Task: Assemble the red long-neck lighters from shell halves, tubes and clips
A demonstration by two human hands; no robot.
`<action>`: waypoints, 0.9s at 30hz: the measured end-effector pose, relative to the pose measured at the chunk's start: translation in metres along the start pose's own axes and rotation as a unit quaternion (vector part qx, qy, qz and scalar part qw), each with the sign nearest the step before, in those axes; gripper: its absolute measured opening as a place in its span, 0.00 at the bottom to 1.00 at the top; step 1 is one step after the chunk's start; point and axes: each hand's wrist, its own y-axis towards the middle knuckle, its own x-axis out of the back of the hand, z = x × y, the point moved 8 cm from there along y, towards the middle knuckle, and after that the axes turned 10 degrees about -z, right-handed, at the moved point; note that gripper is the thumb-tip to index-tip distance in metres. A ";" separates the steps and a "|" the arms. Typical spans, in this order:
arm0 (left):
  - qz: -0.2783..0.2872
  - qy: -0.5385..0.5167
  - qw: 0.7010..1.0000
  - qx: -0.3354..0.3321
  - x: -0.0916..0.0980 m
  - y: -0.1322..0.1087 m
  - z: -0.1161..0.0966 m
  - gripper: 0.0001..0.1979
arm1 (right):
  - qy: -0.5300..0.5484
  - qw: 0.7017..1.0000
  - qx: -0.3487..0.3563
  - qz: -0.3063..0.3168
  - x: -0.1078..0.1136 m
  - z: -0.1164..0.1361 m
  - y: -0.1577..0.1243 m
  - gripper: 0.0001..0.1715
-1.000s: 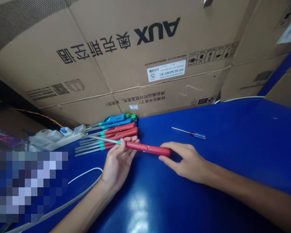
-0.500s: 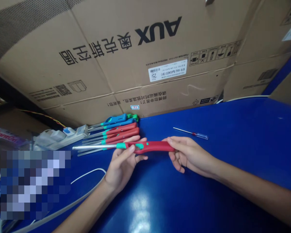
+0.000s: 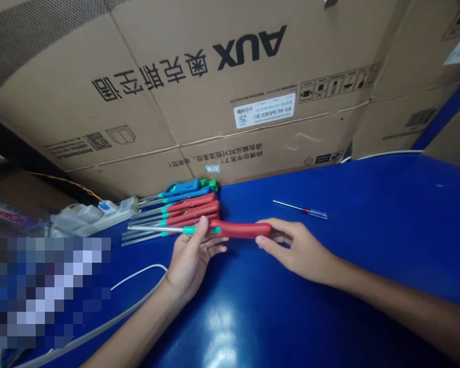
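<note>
Between both hands, above the blue table, is a red long-nosed gas lighter [image 3: 241, 229] with a green collar and a metal tube pointing left. My left hand [image 3: 191, 260] grips it near the trigger opening, thumb on top and fingers beneath. At the handle's right end, my right hand [image 3: 299, 248] pinches it between thumb and fingers. Just behind my left hand lies a row of similar lighters, among them a red lighter [image 3: 193, 208] and a blue lighter [image 3: 182, 187], tubes to the left. The held lighter and left fingers partly cover the nearest ones.
A small screwdriver [image 3: 308, 210] with a clear handle lies beyond my right hand. A power strip [image 3: 111, 217] with plugs stands at the left, and a white cable [image 3: 138, 304] loops across the table [image 3: 291, 327]. A large cardboard box [image 3: 168, 112] walls off the back.
The lighter has rolled about its length, so its trigger opening shows less, and shifted slightly right at the tube. My right thumb has moved from the handle's top to its near side.
</note>
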 end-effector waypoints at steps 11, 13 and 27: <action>-0.010 0.025 0.998 -0.059 -0.003 -0.003 -0.005 0.23 | -0.014 1.000 -0.011 0.001 0.002 0.002 0.001 0.09; -0.013 0.027 0.997 -0.073 -0.003 -0.004 -0.007 0.21 | 0.020 0.999 -0.038 0.018 -0.001 -0.001 0.001 0.11; -0.038 0.077 0.988 -0.131 0.002 -0.005 -0.015 0.19 | -0.066 0.996 0.044 0.049 -0.004 0.002 -0.002 0.19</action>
